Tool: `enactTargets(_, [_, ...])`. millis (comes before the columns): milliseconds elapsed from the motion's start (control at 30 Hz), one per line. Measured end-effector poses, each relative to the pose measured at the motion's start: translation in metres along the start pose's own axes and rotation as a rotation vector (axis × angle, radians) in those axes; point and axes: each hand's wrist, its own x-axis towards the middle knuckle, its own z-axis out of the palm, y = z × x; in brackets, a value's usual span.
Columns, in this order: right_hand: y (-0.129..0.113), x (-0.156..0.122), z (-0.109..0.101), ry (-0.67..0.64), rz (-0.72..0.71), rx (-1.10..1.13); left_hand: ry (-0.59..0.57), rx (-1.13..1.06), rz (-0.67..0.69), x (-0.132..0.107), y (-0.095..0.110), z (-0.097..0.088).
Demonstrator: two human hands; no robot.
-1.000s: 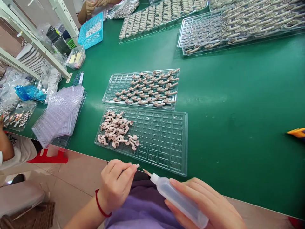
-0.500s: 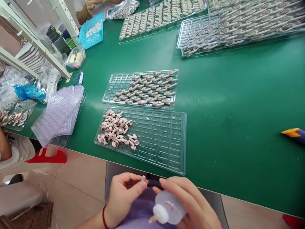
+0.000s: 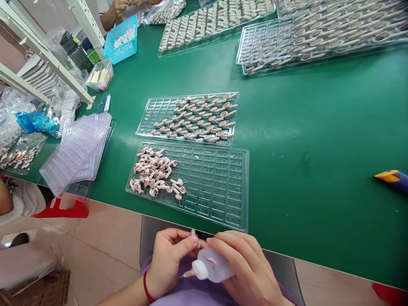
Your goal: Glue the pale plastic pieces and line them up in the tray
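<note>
My right hand is wrapped round a small clear squeeze bottle with a white cap; its thin nozzle points left toward my left hand. My left hand is closed in a pinch by the nozzle tip, holding something thin and pale that I cannot make out. Both hands are over my lap, below the green table's front edge. In front of them lies a clear plastic tray with a heap of pink earbud-shaped parts at its left end. Behind it a second tray holds pink parts set in rows.
A stack of empty clear trays lies at the left. Large filled trays stand at the back. A blue basket sits near another person's hands at the far left. An orange-tipped tool lies at the right.
The bottle has swung round from pointing up-left to lying sideways with its nozzle toward my left hand. Both hands have drawn together and lower over my lap.
</note>
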Motion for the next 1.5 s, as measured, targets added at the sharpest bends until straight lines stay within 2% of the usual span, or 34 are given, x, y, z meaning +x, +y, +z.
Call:
enactTargets(500, [-0.005,0.004,0.000,-0.006,0.022,0.010,0.084,-0.005,0.024,0.000,-0.004,0.006])
enactTargets(833, [-0.007,0.005,0.002,-0.005,0.028,0.029,0.074,0.006,0.025,0.001,0.004,0.008])
enactTargets(1100, [-0.010,0.004,0.006,0.022,0.050,-0.006,-0.029,0.098,0.026,0.011,0.008,-0.003])
enactTargets(1233, [-0.009,0.009,-0.001,0.016,0.020,0.025,-0.167,0.309,0.002,0.005,0.028,-0.011])
enactTargets(1300, [-0.005,0.013,-0.011,-0.006,-0.012,0.102,-0.217,0.516,0.101,-0.001,0.048,-0.013])
enactTargets(1333, [-0.001,0.015,-0.017,-0.009,-0.026,0.133,-0.234,0.628,0.212,-0.002,0.060,-0.013])
enactTargets(1433, [0.015,0.021,-0.035,0.049,-0.003,0.112,-0.263,0.897,0.705,0.011,0.107,-0.010])
enactTargets(1500, [0.026,0.025,-0.041,0.123,0.063,0.039,-0.230,0.990,1.011,0.036,0.144,-0.003])
